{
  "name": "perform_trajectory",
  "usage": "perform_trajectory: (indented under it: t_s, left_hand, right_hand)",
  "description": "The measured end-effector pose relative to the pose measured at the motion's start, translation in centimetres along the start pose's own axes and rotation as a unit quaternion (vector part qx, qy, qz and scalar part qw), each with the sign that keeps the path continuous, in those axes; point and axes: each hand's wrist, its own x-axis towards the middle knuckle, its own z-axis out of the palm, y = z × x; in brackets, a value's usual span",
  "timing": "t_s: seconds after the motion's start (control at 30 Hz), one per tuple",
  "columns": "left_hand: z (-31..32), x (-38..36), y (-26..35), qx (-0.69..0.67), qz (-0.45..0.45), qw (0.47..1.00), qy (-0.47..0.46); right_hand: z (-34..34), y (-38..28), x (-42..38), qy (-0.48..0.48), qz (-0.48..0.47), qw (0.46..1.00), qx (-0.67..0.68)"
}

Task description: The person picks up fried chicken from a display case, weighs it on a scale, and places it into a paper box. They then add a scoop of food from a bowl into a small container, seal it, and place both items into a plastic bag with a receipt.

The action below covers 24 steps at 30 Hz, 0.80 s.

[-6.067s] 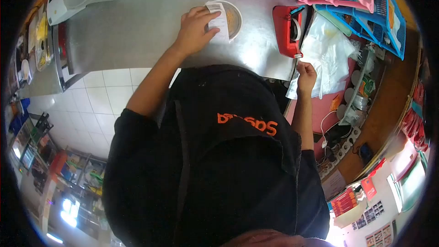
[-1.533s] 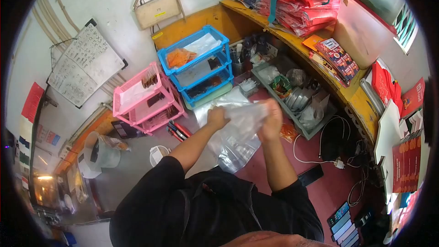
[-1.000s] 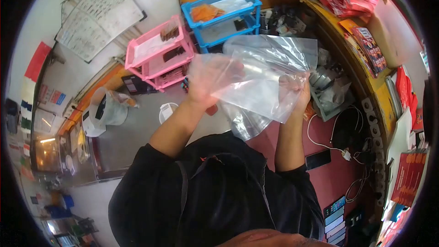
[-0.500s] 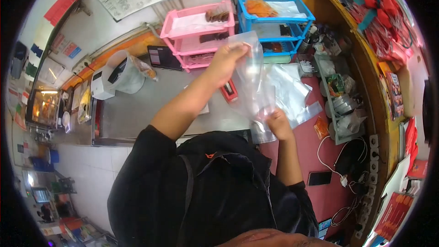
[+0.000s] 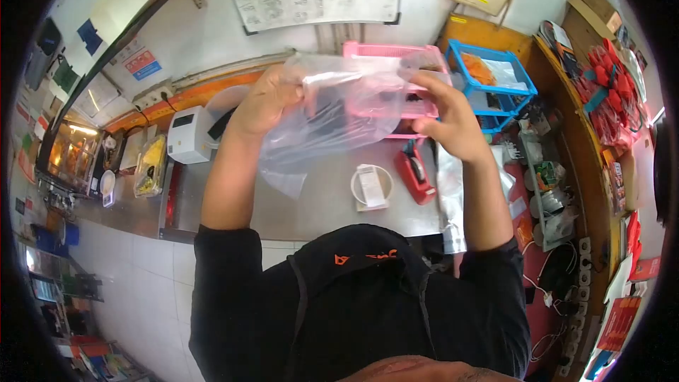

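A clear plastic bag (image 5: pixel 339 117) is spread in the air over the counter, its folds catching the light. My left hand (image 5: pixel 265 102) is closed on the bag's left upper edge, thumb pressed against the fingers. At its right side, my right hand (image 5: pixel 456 120) has thumb and fingers apart in a C shape, fingertips right at the bag's edge. Below the bag, a roll of tape (image 5: pixel 382 178) lies with a white paper slip (image 5: pixel 369 187) across it. A red tape dispenser (image 5: pixel 415 175) rests to the right of these.
Behind the bag stands a pink tiered rack (image 5: pixel 424 53), with a blue tiered rack (image 5: pixel 488 64) on its right. A white label printer (image 5: pixel 189 134) sits at the left on the metal counter (image 5: pixel 283 213). Silvery plastic packaging (image 5: pixel 451 201) lies by my right forearm. A grey basket (image 5: pixel 544 191) holds packets.
The bag has gone from hanging upright to being spread sideways. My hands have moved up and apart, and the view has turned, bringing the dispenser and slip into clear sight.
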Motion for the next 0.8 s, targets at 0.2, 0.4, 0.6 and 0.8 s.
perform_trajectory:
  t_s: [0.2, 0.4, 0.6, 0.8]
  left_hand:
    - [-8.3, -8.5, 3.1, 0.049, -0.011, 0.999, 0.006]
    - [-12.6, -12.6, 3.5, 0.094, -0.056, 0.994, -0.002]
    - [-15.8, -14.9, 0.1, 0.201, -0.045, 0.978, 0.013]
    - [-16.7, -18.4, -3.1, 0.134, -0.138, 0.977, 0.088]
  right_hand:
    - [10.3, 2.2, 8.0, -0.204, 0.154, 0.932, 0.256]
    - [20.9, 4.7, 9.2, -0.162, 0.168, 0.916, 0.326]
    - [24.8, 7.2, 9.1, -0.099, 0.226, 0.902, 0.353]
    - [25.4, 8.0, 8.0, -0.095, 0.295, 0.889, 0.336]
